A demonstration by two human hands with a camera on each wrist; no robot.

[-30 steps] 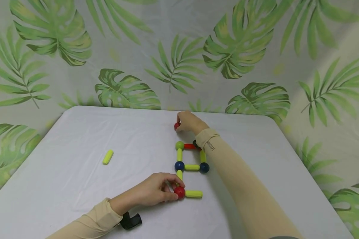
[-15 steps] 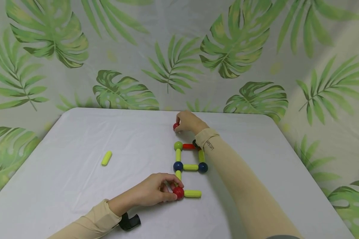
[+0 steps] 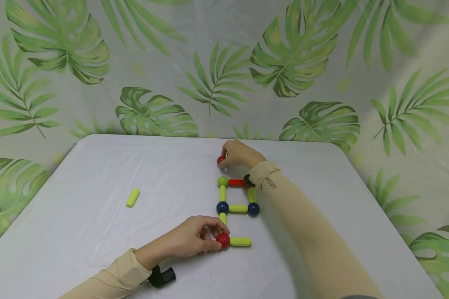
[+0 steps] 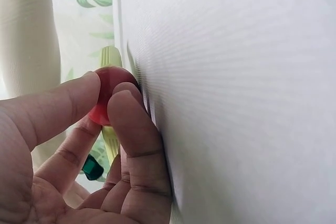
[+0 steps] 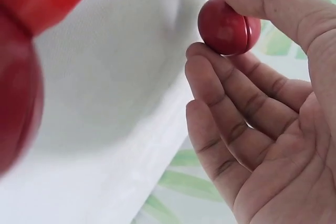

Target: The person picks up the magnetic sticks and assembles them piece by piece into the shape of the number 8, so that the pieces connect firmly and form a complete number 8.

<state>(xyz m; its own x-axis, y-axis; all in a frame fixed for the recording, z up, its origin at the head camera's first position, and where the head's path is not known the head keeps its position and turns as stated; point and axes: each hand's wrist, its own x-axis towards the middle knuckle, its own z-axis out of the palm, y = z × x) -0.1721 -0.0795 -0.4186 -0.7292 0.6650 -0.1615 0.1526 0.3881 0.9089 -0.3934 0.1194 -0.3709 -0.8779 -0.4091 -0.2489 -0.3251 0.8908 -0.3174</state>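
Observation:
My left hand (image 3: pixel 194 237) pinches a red ball (image 3: pixel 223 241) between thumb and fingers, at the near left corner of a flat frame of magnetic sticks and balls. Another red ball (image 5: pixel 226 27) is pinched by my right hand (image 3: pixel 239 153), beyond the frame near the table's far edge. The frame has a green ball (image 3: pixel 222 181), two blue balls (image 3: pixel 222 207), several yellow sticks (image 3: pixel 238 209) and a red stick (image 3: pixel 236 182). Its far right corner is behind the right wrist's camera in the head view; the right wrist view shows a red ball (image 5: pixel 16 93) there.
A loose yellow stick (image 3: pixel 133 198) lies on the white-covered table (image 3: pixel 78 216), left of the frame. Leaf-patterned cloth (image 3: pixel 217 74) hangs behind the table. A black wrist camera (image 3: pixel 162 277) sits beneath the left wrist.
My right hand has come slightly nearer the frame with its red ball, and the right forearm has shifted a little to the right. The left hand keeps its place on the other ball.

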